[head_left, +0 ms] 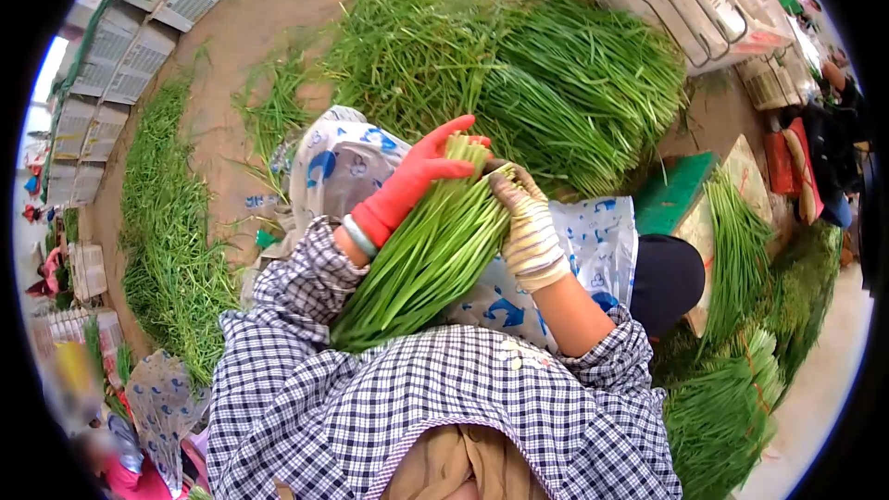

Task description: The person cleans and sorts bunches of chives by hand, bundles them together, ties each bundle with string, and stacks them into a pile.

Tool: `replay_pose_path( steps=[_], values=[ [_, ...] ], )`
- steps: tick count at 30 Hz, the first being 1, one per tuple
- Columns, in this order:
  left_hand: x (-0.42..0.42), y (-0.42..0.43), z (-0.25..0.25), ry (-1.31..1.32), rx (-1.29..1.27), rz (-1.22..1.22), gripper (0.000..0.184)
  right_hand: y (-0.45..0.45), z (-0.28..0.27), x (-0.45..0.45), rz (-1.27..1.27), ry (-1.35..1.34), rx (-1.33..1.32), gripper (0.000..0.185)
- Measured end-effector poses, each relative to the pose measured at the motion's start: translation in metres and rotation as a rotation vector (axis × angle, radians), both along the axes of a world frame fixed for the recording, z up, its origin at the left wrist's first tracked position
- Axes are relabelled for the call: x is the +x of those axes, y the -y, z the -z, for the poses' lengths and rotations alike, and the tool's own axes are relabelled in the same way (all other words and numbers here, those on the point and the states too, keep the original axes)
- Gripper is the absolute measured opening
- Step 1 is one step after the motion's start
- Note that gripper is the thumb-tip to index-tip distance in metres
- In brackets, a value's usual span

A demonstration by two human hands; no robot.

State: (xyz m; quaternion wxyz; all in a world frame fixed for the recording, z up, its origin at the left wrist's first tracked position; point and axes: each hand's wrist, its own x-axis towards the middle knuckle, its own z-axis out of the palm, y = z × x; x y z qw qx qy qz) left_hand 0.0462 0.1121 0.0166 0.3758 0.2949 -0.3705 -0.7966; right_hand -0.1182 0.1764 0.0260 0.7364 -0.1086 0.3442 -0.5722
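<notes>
- So the bunch of green stalks [421, 264] is lying on a slant right over the lap, between the two hands and touching both.
- Its long axis is running from the pale ends [470, 150], up front by the fingers, back toward the body and off to the person's left. The leafy tips are resting against the checked smock [435, 407].
- Basically the stalks are trailing back from the fingers, with just the pale ends sticking up around them. Neither hand is really nearer, since both are right on it.
- The left hand [412, 181], in the red glove, is coming in from the left side. Its thumb is crossing the front of the pale ends, other fingers are going behind, and one finger is pointing up and away. So it's holding stalks, just not with every finger.
- The right hand [532, 227], in the striped glove, is reaching in from the right, fingers curling over the pale ends on that side, dark fingertips pressing in. Also holding stalks; can't tell how tightly.
- Both forearms are angling forward and inward, wrists well apart, fingers nearly meeting.
- Patterned plastic [593, 231] is spreading under the arms, and a big pile of stalks [583, 93] is sitting on the floor [278, 0] ahead.
</notes>
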Motion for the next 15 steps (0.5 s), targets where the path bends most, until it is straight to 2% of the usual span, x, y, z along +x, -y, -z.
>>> replay_pose_path(
  steps=[3, 5, 6, 8, 9, 10, 13, 14, 15],
  values=[
    [-0.017, -0.012, 0.022, 0.026, -0.020, -0.042, 0.075, -0.009, 0.003, -0.020, 0.012, 0.039, 0.079, 0.029],
    [-0.001, -0.029, 0.021, 0.310, -0.128, 0.005, 0.077, -0.010, 0.006, -0.022, 0.006, 0.030, 0.092, 0.032],
    [0.014, -0.038, 0.018, 0.319, -0.114, -0.014, 0.077, -0.008, 0.007, -0.023, 0.007, 0.018, 0.090, 0.035],
    [0.045, -0.059, 0.003, -0.037, 0.384, 0.496, 0.076, -0.003, 0.008, -0.023, -0.058, -0.031, -0.005, 0.042],
    [0.044, -0.069, -0.018, 0.037, 0.465, 0.399, 0.084, 0.002, 0.009, -0.021, -0.076, -0.046, -0.038, 0.042],
    [0.042, -0.076, -0.022, 0.036, 0.481, 0.379, 0.084, 0.004, 0.008, -0.019, -0.097, -0.065, -0.067, 0.042],
    [0.029, -0.086, -0.028, -0.156, 0.635, 0.216, 0.073, 0.013, -0.008, -0.021, -0.133, -0.085, -0.079, 0.043],
    [0.022, -0.090, -0.032, -0.166, 0.628, 0.224, 0.073, 0.016, -0.012, -0.024, -0.142, -0.099, -0.096, 0.043],
    [0.015, -0.093, -0.037, -0.282, 0.685, 0.206, 0.072, 0.017, -0.010, -0.027, -0.149, -0.146, -0.125, 0.043]
  ],
)
